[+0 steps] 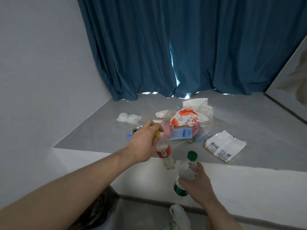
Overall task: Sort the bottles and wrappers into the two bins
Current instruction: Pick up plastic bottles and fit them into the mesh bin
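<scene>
My left hand grips the yellow cap end of a clear bottle with a red label, which hangs over the front edge of the grey ledge. My right hand holds a clear bottle with a green cap and green label, upright in front of the ledge. On the ledge lies a pile of wrappers: an orange and white bag, pink and blue packets. To the right of the pile lies a white wrapper with barcodes. A dark bin liner shows below my left arm.
A clear plastic tray and a can lie at the left of the pile. A white and green plastic bag sits at the bottom, near my right wrist. Blue curtains hang behind the ledge; a white wall stands on the left.
</scene>
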Available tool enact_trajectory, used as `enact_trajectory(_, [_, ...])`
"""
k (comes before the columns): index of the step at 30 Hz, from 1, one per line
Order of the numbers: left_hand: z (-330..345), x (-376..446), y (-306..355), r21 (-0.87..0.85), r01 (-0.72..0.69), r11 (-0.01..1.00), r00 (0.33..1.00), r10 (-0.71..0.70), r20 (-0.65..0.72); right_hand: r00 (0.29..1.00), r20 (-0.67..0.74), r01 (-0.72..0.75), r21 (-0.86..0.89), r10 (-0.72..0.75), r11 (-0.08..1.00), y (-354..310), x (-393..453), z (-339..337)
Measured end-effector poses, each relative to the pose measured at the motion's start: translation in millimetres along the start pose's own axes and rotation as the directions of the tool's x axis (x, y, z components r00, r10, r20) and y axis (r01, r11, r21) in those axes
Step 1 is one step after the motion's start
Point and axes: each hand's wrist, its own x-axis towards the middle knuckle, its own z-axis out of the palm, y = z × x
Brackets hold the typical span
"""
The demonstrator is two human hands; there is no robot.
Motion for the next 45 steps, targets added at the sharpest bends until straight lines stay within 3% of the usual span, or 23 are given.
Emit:
enact_trajectory(5, [-74,-113,-22,-0.147,0.017,0.989,0.995,-0.031,-0.096,0.994,0.063,0.096,-0.046,-0.093,0.994,-19,-44,31])
enact_trajectory(9, [-133,-216,-52,-0.169,0.166,0.971,0.961,-0.198,-0.195,0.982,0.117,0.152,-0.048,-0.145,0.987,-38,-82,63])
enact_trajectory(17, [-173,-391,-115,-0.181,0.475,0.861,0.820,-0.508,-0.265,0.924,0.243,0.298,0.023,-0.295,0.954,-93,-128,167])
enact_trajectory(23, [-172,-478,-143,-0.215,0.618,0.756,0.694,-0.653,-0.303,0.835,0.424,0.399,-0.028,-0.350,0.917,-109,-160,272])
enact_trajectory(30, [-151,-519,-192,-0.267,0.717,0.644,0.579,-0.763,-0.287,0.767,0.610,0.385,-0.189,-0.200,0.903,-61,-202,360])
enact_trajectory(34, [-133,-512,-228,-0.279,0.763,0.583,0.535,-0.812,-0.234,0.801,0.591,0.304,-0.264,-0.096,0.915,-28,-214,373])
enact_trajectory(41, [-94,-490,-280,-0.238,0.855,0.462,0.453,-0.887,-0.093,0.855,0.514,0.256,-0.310,-0.065,0.916,-6,-195,376])
enact_trajectory(45, [-66,-492,-303,-0.219,0.905,0.364,0.366,-0.930,-0.032,0.869,0.493,0.235,-0.326,-0.047,0.916,4,-184,376])
